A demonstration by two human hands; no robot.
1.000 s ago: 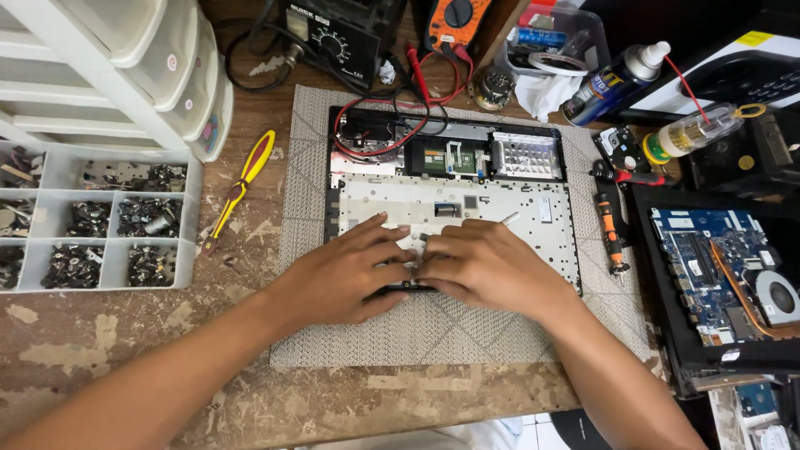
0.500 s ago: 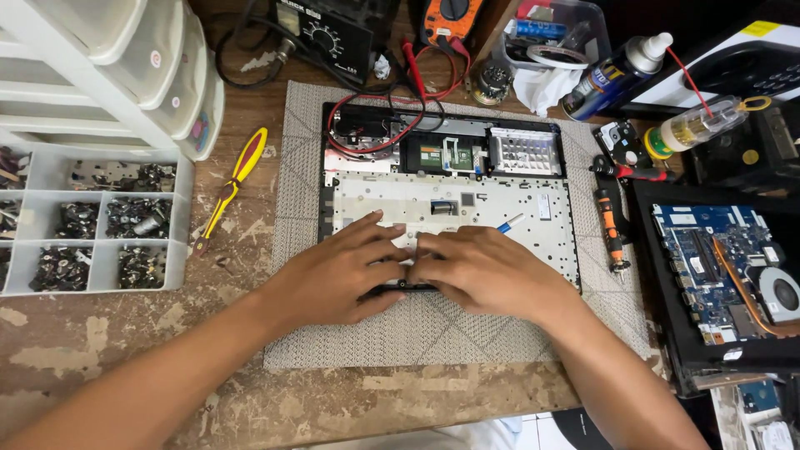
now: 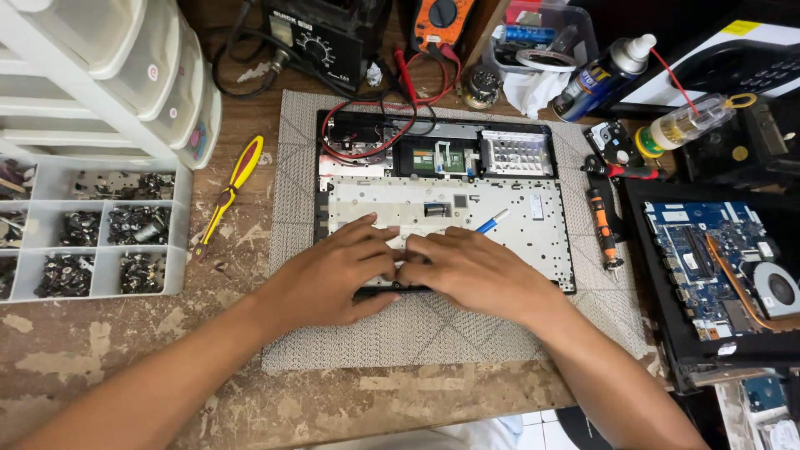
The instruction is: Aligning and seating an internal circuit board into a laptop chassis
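An opened laptop base (image 3: 533, 208) lies face down on a grey patterned mat (image 3: 433, 333), its white inner plate showing. My left hand (image 3: 329, 271) and my right hand (image 3: 475, 271) rest side by side on its near edge, fingertips meeting in the middle and pressing on a dark strip there. What the fingers pinch is hidden under them. A blue-tipped pen-like tool (image 3: 492, 222) lies on the plate just beyond my right hand. Red wires (image 3: 367, 142) loop over the far left corner of the base.
A sorting tray of small dark parts (image 3: 92, 237) and white drawers (image 3: 108, 75) stand left. A yellow-handled tool (image 3: 227, 193) lies beside the mat. Right: an orange screwdriver (image 3: 602, 225), a blue circuit board with fan (image 3: 717, 258), a spray can (image 3: 600, 75). A multimeter (image 3: 442, 21) sits behind.
Both hands stay on the near edge of the laptop base with only slight finger shifts. The view has tilted a little.
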